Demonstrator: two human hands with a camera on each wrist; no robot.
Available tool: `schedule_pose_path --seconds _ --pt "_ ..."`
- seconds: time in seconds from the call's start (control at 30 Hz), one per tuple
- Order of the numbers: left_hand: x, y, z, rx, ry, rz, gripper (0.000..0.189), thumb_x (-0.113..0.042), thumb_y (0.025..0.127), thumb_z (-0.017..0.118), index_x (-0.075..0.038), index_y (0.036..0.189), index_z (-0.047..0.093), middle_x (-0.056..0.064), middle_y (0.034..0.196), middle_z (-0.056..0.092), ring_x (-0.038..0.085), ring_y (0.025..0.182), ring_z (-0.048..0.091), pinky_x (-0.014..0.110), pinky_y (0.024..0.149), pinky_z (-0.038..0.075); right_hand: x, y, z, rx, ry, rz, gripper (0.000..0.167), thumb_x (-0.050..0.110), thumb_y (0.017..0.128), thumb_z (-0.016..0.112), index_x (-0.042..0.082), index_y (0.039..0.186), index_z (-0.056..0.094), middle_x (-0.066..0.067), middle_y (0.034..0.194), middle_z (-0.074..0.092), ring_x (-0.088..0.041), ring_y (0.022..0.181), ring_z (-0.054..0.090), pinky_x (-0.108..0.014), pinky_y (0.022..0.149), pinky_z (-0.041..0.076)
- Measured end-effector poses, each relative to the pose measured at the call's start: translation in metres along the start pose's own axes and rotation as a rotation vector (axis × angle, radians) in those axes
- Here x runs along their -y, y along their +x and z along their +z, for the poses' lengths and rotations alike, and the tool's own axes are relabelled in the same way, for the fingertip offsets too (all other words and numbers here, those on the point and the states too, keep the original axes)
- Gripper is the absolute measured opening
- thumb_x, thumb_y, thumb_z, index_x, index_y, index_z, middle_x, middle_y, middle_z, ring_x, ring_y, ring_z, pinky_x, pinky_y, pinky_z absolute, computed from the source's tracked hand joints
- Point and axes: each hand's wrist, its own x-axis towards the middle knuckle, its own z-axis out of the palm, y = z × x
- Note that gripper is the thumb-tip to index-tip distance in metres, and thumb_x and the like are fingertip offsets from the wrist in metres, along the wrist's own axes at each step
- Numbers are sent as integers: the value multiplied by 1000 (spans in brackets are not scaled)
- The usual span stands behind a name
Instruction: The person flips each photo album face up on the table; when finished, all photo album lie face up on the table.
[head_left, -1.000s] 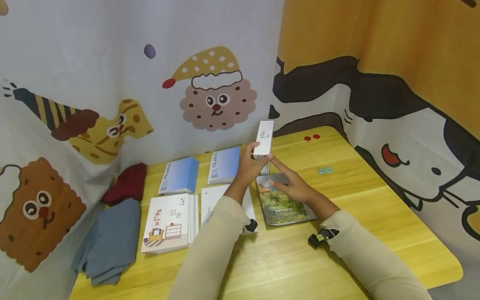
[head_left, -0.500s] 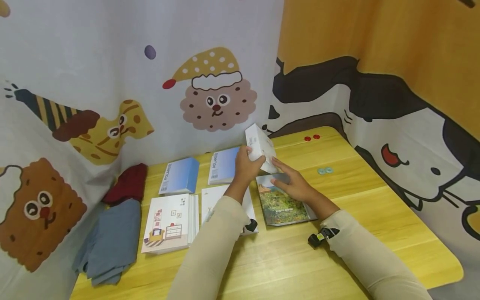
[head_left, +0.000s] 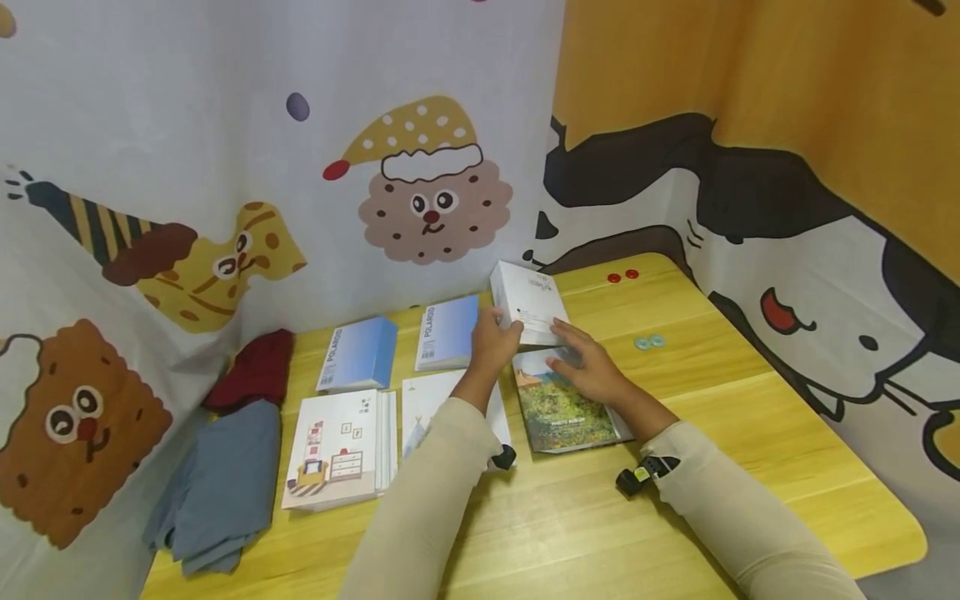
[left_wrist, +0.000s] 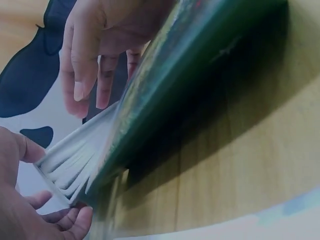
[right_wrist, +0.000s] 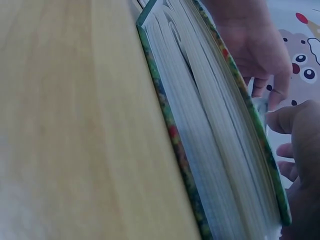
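A white photo album [head_left: 528,296] lies at the back of the table, just beyond a green landscape-covered photo album [head_left: 562,408]. My left hand [head_left: 493,346] holds the white album's near left corner; in the left wrist view its thumb is at one cover edge and its fingers at the other, with fanned pages [left_wrist: 75,155] between. My right hand [head_left: 588,367] reaches over the green album, its loosely extended fingers at the white album's near right edge. In the right wrist view the green album's thick page block [right_wrist: 205,110] shows edge-on.
Two blue POLAROID albums [head_left: 356,354] stand in the back row to the left. Nearer are a white album with a room drawing [head_left: 330,442] and another white one [head_left: 427,392], partly under my left arm. Folded grey-blue cloth [head_left: 225,492], dark red cloth [head_left: 251,367], red buttons [head_left: 622,276] and teal buttons [head_left: 649,342] flank them.
The white album, held up on end with its narrow spine showing, has been tilted down flat so its cover shows. Both hands have lowered slightly with it.
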Motion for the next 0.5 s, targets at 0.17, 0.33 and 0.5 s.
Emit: schedule_pose_path --seconds 0.17,0.33,0.5 --pt "-2 -3 -2 41 116 26 48 -19 105 62 -6 151 59 18 151 66 38 145 59 50 121 49 -3 1 2 -4 -28 -4 63 13 105 73 -3 161 49 -18 178 35 -46 164 32 -68 131 30" --pt "-10 -9 -14 57 124 120 48 -22 106 64 -4 151 59 20 156 60 42 148 55 54 125 44 -6 1 2 -18 -56 -23 60 11 104 74 -4 158 53 -20 176 38 -47 163 34 -68 130 32" --pt "-8 -6 -38 49 111 141 53 -26 104 70 -1 150 59 23 158 56 44 151 52 55 128 41 -5 1 2 -8 -57 -23 58 12 104 74 -4 157 55 -20 175 39 -47 163 34 -68 131 31"
